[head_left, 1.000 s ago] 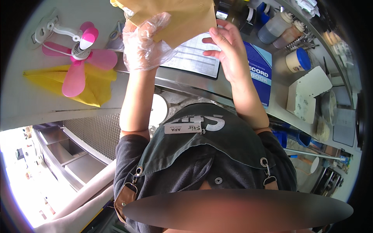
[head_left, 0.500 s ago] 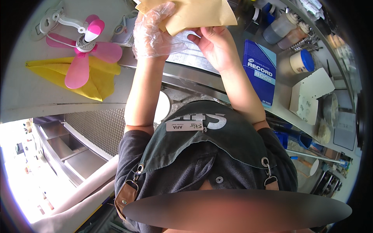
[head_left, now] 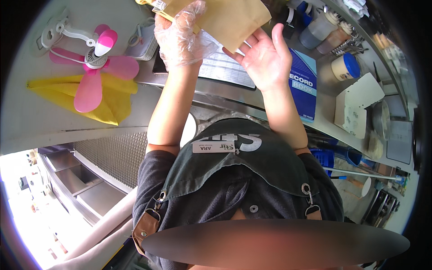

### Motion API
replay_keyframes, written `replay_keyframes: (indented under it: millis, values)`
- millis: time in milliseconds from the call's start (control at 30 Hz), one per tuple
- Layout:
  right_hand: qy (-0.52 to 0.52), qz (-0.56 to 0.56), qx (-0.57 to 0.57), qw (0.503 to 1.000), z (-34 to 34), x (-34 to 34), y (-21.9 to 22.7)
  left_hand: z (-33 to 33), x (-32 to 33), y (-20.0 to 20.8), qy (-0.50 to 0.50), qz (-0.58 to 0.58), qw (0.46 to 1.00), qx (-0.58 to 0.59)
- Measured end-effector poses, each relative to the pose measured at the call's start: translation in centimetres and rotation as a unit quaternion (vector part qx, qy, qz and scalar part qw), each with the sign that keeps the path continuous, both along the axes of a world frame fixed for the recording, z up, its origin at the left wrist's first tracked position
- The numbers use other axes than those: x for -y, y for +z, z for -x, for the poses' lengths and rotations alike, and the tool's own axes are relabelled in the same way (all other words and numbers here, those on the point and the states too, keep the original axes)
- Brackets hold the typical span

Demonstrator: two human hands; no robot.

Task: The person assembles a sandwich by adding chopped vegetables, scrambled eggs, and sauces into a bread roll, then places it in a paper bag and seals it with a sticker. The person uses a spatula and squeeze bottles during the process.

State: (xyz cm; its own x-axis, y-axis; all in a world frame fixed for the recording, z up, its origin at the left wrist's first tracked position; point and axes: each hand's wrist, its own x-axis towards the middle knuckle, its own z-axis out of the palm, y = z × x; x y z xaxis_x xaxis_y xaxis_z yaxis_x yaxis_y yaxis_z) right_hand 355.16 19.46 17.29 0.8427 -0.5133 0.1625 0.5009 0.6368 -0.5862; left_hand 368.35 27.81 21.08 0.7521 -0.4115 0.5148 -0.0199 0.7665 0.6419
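Note:
My left hand [head_left: 179,42], in a clear plastic glove, grips a flat brown paper bag [head_left: 234,21] near its left side at the top of the view. A white label shows at the bag's far left end, and its upper part runs out of the picture. Bare and palm up, my right hand [head_left: 268,63] has its fingers spread. Some of its fingertips are at or behind the bag's lower right edge; whether they touch it I cannot tell. Under both hands lies a printed sheet [head_left: 225,68] on a dark board.
A blue book [head_left: 305,92] lies right of my right wrist. Farther right are sauce bottles [head_left: 316,35], a blue-lidded jar [head_left: 345,66] and an opened white carton [head_left: 355,108]. On the left, a pink fan [head_left: 95,60] stands by a yellow cloth [head_left: 110,101]. The metal counter edge [head_left: 225,92] runs before me.
My right hand has let go of the bag's lower edge and opened, turning palm up and shifting slightly right. The bag has tilted and moved a little left, still in my left hand.

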Motion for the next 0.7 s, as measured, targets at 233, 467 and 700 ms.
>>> replay_keyframes:
  millis: [233,467,700]
  values:
    - [-0.032,0.090,-0.009,0.995,0.4,0.0,-1.2,0.4,0.7,-0.4,-0.053,-0.037,0.997,-0.049]
    - [-0.069,0.036,0.041,0.996,-0.2,0.7,-1.2,2.5,1.2,-0.6,-0.111,-0.036,0.990,-0.075]
    - [-0.243,0.148,-0.031,0.958,1.8,-1.0,0.6,3.6,1.4,-0.7,-0.088,-0.057,0.993,-0.052]
